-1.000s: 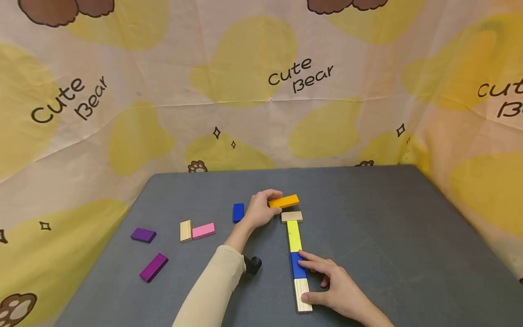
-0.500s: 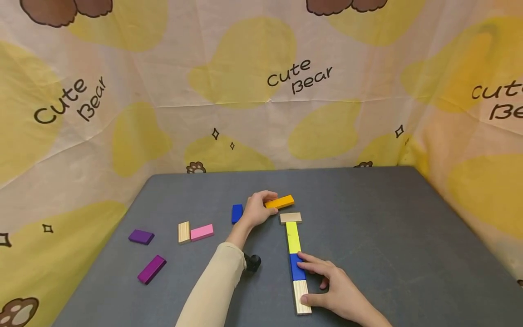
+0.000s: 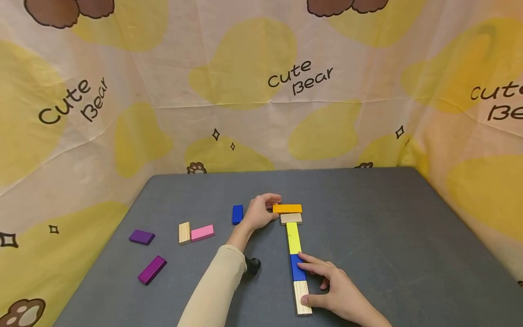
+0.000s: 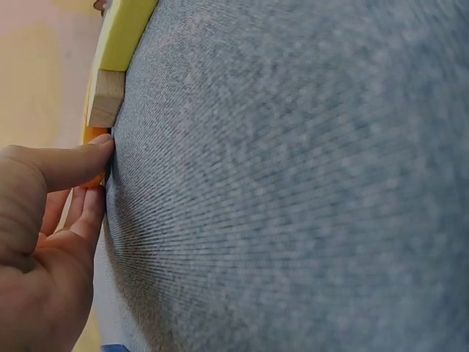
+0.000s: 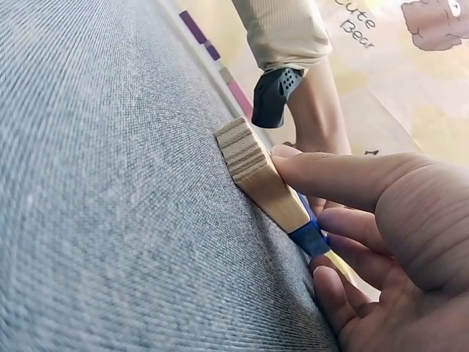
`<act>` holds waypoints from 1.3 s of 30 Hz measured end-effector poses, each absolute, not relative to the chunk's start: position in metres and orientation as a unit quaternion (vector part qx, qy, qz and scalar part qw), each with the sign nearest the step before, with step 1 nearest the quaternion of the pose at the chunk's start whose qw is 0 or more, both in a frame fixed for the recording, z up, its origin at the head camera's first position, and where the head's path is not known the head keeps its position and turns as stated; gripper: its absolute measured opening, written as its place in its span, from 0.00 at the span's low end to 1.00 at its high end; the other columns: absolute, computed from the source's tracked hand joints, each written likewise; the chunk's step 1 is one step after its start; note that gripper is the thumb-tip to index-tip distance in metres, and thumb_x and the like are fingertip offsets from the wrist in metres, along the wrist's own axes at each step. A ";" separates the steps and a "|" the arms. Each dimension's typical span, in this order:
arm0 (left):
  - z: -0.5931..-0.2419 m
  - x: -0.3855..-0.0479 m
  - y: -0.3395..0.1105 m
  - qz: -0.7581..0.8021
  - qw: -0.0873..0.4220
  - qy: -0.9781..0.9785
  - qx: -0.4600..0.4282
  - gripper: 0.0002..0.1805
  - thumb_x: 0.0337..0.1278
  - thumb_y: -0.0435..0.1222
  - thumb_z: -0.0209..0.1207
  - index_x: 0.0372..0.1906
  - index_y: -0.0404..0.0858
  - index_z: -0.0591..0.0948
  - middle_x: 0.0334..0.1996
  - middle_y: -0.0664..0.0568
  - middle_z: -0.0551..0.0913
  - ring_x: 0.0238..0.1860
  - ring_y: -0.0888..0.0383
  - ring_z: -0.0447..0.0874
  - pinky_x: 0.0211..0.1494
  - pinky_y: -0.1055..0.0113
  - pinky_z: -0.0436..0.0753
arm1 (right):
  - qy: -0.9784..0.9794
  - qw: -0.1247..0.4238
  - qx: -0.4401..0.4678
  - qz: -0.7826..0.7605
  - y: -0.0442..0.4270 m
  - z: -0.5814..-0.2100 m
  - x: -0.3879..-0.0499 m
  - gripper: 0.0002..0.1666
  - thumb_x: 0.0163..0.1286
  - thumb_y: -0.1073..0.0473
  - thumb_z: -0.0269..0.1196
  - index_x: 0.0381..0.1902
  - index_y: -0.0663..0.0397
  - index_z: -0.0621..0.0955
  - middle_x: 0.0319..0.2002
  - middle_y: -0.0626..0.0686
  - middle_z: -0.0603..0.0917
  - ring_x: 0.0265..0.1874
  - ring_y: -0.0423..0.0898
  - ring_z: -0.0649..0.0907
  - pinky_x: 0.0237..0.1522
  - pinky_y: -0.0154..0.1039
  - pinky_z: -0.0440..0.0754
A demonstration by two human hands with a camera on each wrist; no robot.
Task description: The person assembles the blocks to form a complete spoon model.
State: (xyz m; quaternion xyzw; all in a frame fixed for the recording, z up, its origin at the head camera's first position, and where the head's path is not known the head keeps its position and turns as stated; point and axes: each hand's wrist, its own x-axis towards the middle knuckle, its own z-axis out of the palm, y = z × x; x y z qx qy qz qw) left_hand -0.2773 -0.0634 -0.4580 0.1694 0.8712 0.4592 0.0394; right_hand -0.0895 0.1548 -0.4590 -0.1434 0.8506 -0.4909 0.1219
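At the far end of a row of wooden blocks, my left hand (image 3: 261, 212) pinches the left end of an orange block (image 3: 287, 209) between thumb and fingers. That block lies crosswise, just beyond a pale wood block (image 3: 291, 219). Toward me the row runs on lengthwise: a yellow block (image 3: 293, 238), a blue block (image 3: 298, 267) and a striped wood block (image 3: 303, 297). My right hand (image 3: 337, 288) rests along the near part, thumb on the striped wood block and fingertips on the blue one. In the right wrist view the striped wood block (image 5: 253, 169) lies flat.
Left of the row lie loose blocks: a second blue one (image 3: 237, 215), a pink one (image 3: 202, 233), another wood one (image 3: 185, 232) and two purple ones (image 3: 141, 237). All sit on a grey table (image 3: 388, 218) with a patterned cloth (image 3: 253, 91) behind it.
The orange block has turned from slanted to straight across and come nearer the pale wood block, with my left hand moving along. My right hand has stayed in place.
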 end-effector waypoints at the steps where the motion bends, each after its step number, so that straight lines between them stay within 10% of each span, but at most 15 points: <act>1: -0.458 -0.277 -0.063 0.460 0.041 0.870 0.171 0.29 0.51 0.22 0.68 0.61 0.37 0.79 0.53 0.50 0.83 0.55 0.54 0.80 0.60 0.60 0.75 | 0.851 0.121 -0.143 -0.490 0.155 -0.459 -0.090 0.41 0.50 0.45 0.78 0.63 0.39 0.79 0.69 0.42 0.69 0.53 0.50 0.71 0.36 0.34 0.75; 39: -0.458 -0.276 -0.065 0.475 0.065 0.855 0.195 0.28 0.52 0.20 0.67 0.60 0.37 0.79 0.54 0.51 0.82 0.56 0.54 0.79 0.61 0.60 0.74 | 0.858 0.160 -0.116 -0.474 0.154 -0.457 -0.093 0.42 0.50 0.39 0.76 0.64 0.39 0.79 0.69 0.45 0.69 0.56 0.51 0.69 0.37 0.34 0.76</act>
